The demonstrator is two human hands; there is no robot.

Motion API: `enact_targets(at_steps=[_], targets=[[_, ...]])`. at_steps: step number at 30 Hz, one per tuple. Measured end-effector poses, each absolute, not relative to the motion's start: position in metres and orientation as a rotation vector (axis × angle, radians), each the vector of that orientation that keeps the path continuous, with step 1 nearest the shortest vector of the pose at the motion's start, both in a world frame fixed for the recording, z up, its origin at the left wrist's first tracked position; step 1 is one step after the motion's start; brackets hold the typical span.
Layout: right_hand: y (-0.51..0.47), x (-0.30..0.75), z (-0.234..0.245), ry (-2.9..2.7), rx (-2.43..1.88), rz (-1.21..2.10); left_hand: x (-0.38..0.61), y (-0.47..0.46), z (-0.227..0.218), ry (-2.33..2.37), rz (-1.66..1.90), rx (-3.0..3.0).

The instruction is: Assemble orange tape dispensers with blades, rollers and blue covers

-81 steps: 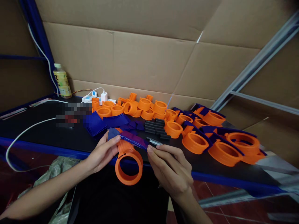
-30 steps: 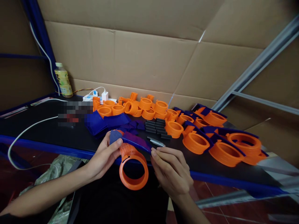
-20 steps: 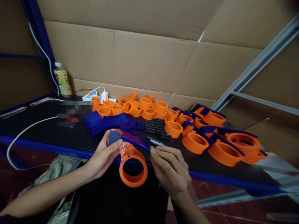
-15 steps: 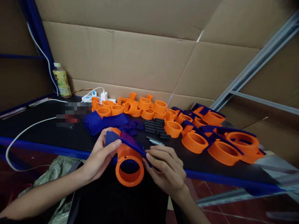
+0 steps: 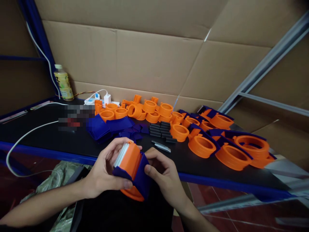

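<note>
Bottle: a yellow-labelled drink bottle (image 5: 63,82) is stood upright at the far left of the counter (image 5: 48,137), against the cardboard wall.
Cable: a white cable (image 5: 29,132) is laid across the counter's left part, and a white power strip (image 5: 94,100) is seen behind it.
Blue pieces: a heap of blue flat parts (image 5: 106,126) is spread just left of the middle.
Left hand: the left hand (image 5: 106,170) is wrapped round the left side of the orange ring with blue cover (image 5: 131,169); its grip is closed on that piece, thumb under and fingers over the top.
Held piece: the orange ring with blue cover is held in front of the counter's blue edge, off the surface, between both hands.
Right hand: the right hand (image 5: 161,175) is pressed to the blue side of the same piece, its grip closed on it.
Black clips: a small stack of black parts (image 5: 160,130) is set behind the hands.
Orange rings: loose orange rings (image 5: 145,109) are gathered at the back, and rings fitted with blue covers (image 5: 229,148) are lined up to the right.
</note>
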State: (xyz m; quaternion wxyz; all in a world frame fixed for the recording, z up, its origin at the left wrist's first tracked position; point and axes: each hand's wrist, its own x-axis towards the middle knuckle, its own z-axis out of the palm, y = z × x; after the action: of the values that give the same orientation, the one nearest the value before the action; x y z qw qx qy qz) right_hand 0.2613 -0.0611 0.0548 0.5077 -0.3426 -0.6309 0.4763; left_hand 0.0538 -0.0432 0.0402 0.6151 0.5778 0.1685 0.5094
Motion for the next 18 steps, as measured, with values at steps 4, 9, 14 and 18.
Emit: enact_targets(at_steps=[4,9,14,18], targets=[[-0.0616,0.2604,0.0539,-1.387,-0.743,1.237,0.0532,-0.0374,0.0366,0.337,1.209,1.452],[-0.0670,0.2597,0.0538,-1.332,-0.719,1.280,0.0551,-0.0352,0.0371,0.181,1.221,1.525],[-0.0689,0.2584,0.0519,-1.314,-0.699,1.352,0.0535,-0.0326,0.0407,0.126,1.194,1.561],[-0.0654,0.2594,0.0523,-1.394,-0.696,1.317,0.0519,-0.0351,0.0421,0.146,1.165,1.555]])
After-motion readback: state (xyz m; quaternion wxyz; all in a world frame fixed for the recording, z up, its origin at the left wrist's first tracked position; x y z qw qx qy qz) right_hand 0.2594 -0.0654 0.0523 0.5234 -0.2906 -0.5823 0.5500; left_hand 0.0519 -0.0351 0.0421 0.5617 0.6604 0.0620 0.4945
